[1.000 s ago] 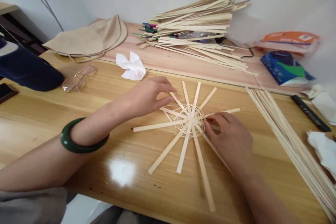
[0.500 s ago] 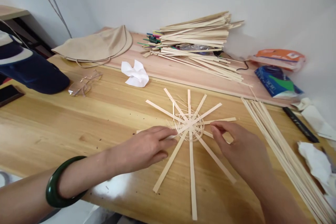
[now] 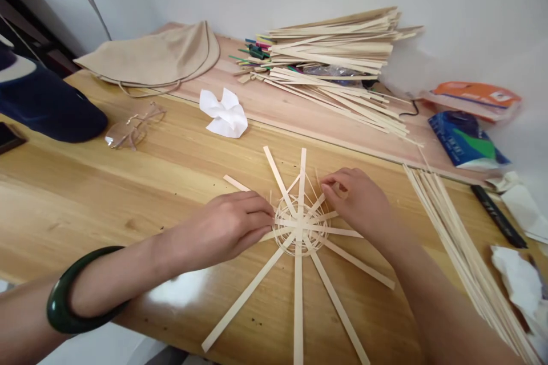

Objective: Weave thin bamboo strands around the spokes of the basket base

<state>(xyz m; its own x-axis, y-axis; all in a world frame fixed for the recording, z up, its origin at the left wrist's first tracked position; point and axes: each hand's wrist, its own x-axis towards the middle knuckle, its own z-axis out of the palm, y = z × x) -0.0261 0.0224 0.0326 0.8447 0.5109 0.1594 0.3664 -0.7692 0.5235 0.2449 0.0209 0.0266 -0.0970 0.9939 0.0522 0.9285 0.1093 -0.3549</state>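
A round woven base [image 3: 280, 248] lies on the table, with flat pale wooden or bamboo strips [image 3: 298, 302] fanning out from its centre. Thin strands loop in rings around the crossing. At the base's left edge, my left hand [image 3: 233, 222], with a dark green bangle [image 3: 64, 296] on its wrist, pinches the rim with closed fingers. My right hand [image 3: 359, 202] is closed at the upper right edge, its thumb and fingertips pinched where a thin strand meets a flat strip. The fingers partly hide what they grip.
Long thin strips [image 3: 462, 245] lie along the right, beside a black marker [image 3: 499, 217]. A pile of flat strips [image 3: 334, 40] rests at the back. Crumpled paper [image 3: 225, 114], glasses [image 3: 132, 128], a beige cloth hat [image 3: 158, 57] and a blue tissue pack [image 3: 466, 140] stand around.
The woven base has turned clockwise and sits slightly lower left in view. My right hand has moved up and left along its rim; my left hand has shifted slightly left.
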